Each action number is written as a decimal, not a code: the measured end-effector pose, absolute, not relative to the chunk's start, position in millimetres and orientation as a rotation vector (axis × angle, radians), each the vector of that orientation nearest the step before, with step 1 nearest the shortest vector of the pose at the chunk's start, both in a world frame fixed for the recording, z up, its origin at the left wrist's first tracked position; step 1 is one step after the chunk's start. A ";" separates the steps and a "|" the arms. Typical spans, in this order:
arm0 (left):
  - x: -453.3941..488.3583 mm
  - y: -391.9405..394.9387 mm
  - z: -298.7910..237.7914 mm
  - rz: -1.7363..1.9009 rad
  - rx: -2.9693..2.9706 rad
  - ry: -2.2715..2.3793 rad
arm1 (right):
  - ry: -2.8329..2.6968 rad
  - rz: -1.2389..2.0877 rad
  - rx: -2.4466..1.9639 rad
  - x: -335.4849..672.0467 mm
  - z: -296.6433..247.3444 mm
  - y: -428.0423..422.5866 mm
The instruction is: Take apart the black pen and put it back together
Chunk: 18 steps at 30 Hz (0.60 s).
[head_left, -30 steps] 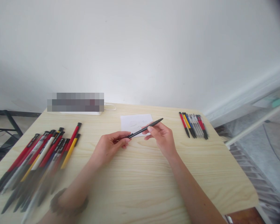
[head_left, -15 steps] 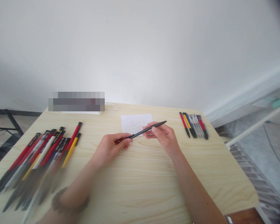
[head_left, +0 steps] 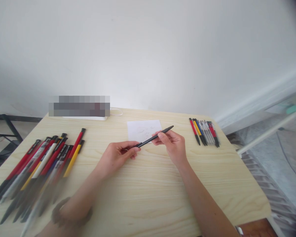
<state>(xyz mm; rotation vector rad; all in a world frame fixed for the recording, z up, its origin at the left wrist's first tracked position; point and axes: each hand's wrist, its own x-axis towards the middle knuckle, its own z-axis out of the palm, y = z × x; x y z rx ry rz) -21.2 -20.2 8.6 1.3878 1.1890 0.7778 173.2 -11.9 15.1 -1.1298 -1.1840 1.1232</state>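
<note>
A black pen (head_left: 151, 139) is held slantwise between my two hands above the table. My left hand (head_left: 120, 154) pinches its lower left end, where the clip is. Closer to the tip, which points up and right, my right hand (head_left: 172, 144) grips the barrel between thumb and fingers. Behind the pen lies a white sheet of paper (head_left: 135, 128) with faint scribbles on it, partly covered by my right fingers.
Many red, white, yellow and clear pens (head_left: 51, 154) lie spread at the left of the wooden table (head_left: 148, 194). A neat row of pens (head_left: 204, 131) lies at the right. A blurred-out object (head_left: 80, 108) with a white cord (head_left: 117, 112) sits by the wall.
The right hand has shifted slightly left along the pen, its fingers now nearer together on the barrel. The left hand keeps its hold on the clip end.
</note>
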 end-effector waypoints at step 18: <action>-21.5 -19.6 8.3 0.851 1.334 1.062 | -1.099 1.361 -1.014 175.2 5.3 -7.3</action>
